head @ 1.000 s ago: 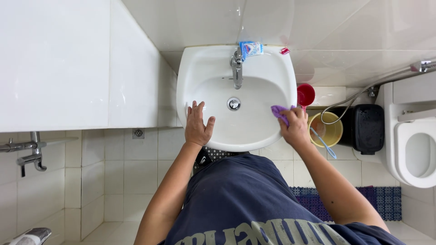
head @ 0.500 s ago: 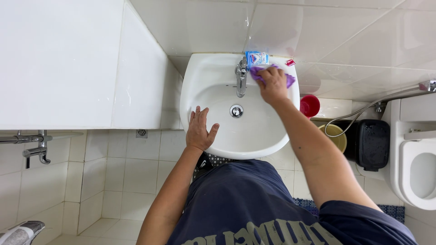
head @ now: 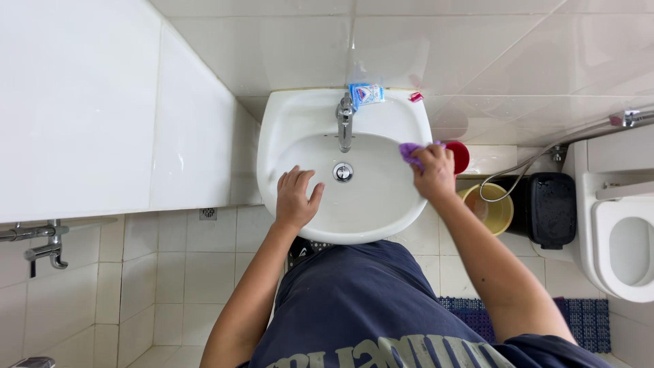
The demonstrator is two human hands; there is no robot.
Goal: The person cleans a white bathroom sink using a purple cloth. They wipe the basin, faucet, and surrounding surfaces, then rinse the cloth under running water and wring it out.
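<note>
- Your right hand (head: 434, 170) is clenched around a purple cloth (head: 411, 151), pressing it against the inner right wall of the white washbasin (head: 300, 116), just under the rim.
- The cloth pokes out from your fist toward the tap; most of it is hidden inside your grip.
- Your left hand (head: 296, 197) holds nothing: it lies flat with fingers spread on the front left slope of the basin, just left of the drain (head: 343, 172).
- The chrome tap (head: 345, 123) stands at the middle back of the basin, its spout pointing over the drain.
- A small blue and white packet (head: 366, 94) lies on the back ledge of the basin, just right of the tap; a little red item (head: 415, 97) sits further right on the same ledge.
- Right of the basin, low down, you have a red cup (head: 460, 157), a yellow bucket (head: 492, 212) with a hose (head: 538, 158) dipping in, then a black bin (head: 553, 208) and the toilet (head: 623, 232).
</note>
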